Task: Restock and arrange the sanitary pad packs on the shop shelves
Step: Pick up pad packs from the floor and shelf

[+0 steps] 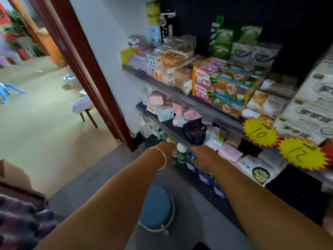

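Note:
Pink and pale sanitary pad packs [156, 99] lie jumbled on the middle shelf [162, 123], beside a dark purple box [195, 131]. More pink packs [230, 152] sit further right, one level down. Both my arms stretch toward the low shelf under that shelf's edge. My left hand [168, 153], with a thin bangle on the wrist, is beside a white bottle with a green label [181, 154]. My right hand [201, 158] is over a row of blue packs [204, 177]. The fingers of both hands are blurred and partly hidden, so any grip is unclear.
A round blue stool [156, 208] stands on the floor under my arms. A red-brown door frame [93, 83] is at the left, with a small wooden stool [88, 114] beyond it. Yellow price stars [259, 132] hang from the shelf edge. Tissue packs [306, 112] fill the right side.

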